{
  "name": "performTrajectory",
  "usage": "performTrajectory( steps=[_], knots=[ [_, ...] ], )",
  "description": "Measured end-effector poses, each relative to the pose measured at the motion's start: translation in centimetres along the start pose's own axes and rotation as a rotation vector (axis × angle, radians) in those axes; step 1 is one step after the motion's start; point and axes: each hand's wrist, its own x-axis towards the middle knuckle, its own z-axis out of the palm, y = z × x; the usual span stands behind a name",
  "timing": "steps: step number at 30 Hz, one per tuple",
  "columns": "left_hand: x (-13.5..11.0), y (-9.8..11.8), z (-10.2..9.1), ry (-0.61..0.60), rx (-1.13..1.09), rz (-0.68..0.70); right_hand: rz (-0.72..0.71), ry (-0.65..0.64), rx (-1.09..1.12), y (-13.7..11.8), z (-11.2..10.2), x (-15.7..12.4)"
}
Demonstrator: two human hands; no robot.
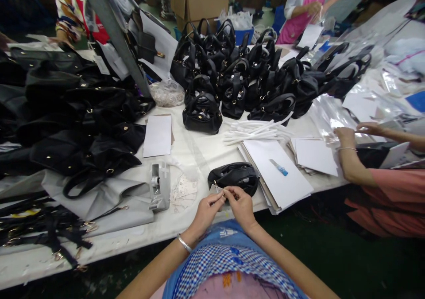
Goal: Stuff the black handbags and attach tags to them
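Observation:
In the head view, a small black handbag [235, 177] lies at the table's front edge, right before me. My left hand [210, 207] is closed in a pinch at the bag's near side, on a small pale tag [216, 190]. Fingertips of my right hand [241, 207] are pinched together close beside it, almost touching the left fingers. Whatever the right fingers hold is too small to make out. Part of the bag's near side is hidden behind both hands.
Left of the bag are a tape dispenser [160, 186] and loose small tags [184, 190]. White sheets [282, 170] and white rods [255, 130] lie to the right and beyond. Black handbags [202, 113] crowd the back; a heap [86, 126] fills the left. A co-worker's arm [348, 157] reaches in at right.

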Motion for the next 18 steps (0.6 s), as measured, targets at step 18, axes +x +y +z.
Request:
performTrajectory(
  steps=[18],
  knots=[
    [3.8, -5.4, -3.0, 0.267, 0.469, 0.259, -0.117, -0.333, -0.315, 3.4, -2.0, -2.2]
  ],
)
